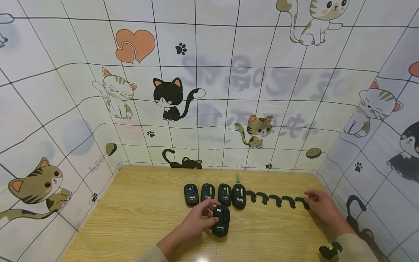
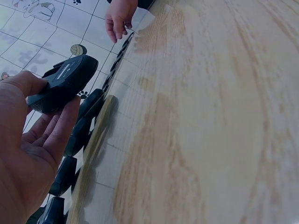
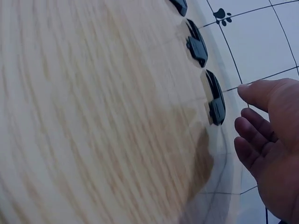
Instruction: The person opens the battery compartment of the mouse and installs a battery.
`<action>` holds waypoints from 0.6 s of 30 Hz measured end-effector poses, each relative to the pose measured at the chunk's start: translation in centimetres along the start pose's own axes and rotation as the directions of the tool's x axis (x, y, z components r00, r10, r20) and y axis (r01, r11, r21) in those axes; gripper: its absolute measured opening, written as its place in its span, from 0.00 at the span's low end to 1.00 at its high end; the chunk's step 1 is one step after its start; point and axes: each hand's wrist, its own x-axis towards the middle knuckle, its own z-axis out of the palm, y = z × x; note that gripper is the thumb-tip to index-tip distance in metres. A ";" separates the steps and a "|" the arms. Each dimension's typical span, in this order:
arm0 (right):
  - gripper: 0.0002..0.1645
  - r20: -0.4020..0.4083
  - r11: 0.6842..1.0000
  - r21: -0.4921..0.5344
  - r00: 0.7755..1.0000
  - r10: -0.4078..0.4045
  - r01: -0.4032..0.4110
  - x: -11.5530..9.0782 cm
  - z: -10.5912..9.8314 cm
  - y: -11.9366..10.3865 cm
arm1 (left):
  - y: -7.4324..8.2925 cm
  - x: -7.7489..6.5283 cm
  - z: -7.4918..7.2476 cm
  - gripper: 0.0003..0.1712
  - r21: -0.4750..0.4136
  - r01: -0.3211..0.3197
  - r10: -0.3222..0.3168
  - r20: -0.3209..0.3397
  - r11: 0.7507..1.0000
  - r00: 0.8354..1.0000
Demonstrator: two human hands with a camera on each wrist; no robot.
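My left hand (image 1: 200, 217) holds a black computer mouse (image 1: 220, 221) above the table, thumb on one side and fingers on the other. Its underside with small labels faces up; the left wrist view shows the same mouse (image 2: 70, 77) tilted in the grip. On the right, my other hand (image 1: 322, 207) is beside the last of several curved black battery covers (image 1: 302, 202). In the right wrist view its thumb and loosely bent fingers stay apart, with nothing between them, close to the nearest cover (image 3: 216, 100).
Left of the covers, several black mice (image 1: 191, 194) lie underside up in a row, batteries showing in their slots. A green battery (image 1: 238, 178) is behind the rightmost mouse (image 1: 239, 196). Cat-patterned sheeting (image 1: 216, 83) walls the wooden table (image 1: 137, 203) at back and sides.
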 end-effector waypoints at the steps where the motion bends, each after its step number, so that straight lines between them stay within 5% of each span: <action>1: 0.19 -0.014 1.000 0.003 1.000 0.000 0.000 0.0 0.0 -0.3 | 0.0 0.0 0.0 0.25 0.001 0.000 0.000 -0.001 1.000 1.000; 7: 0.18 -0.064 0.998 0.040 0.997 -0.044 0.047 0.8 0.8 -2.6 | 0.2 0.1 -0.1 0.25 0.008 -0.001 0.001 -0.008 1.000 1.000; 18: 0.18 0.038 0.989 0.131 0.997 -0.070 0.065 3.3 3.8 -7.5 | 0.1 -0.2 -0.1 0.26 -0.003 0.004 -0.004 -0.012 1.000 1.000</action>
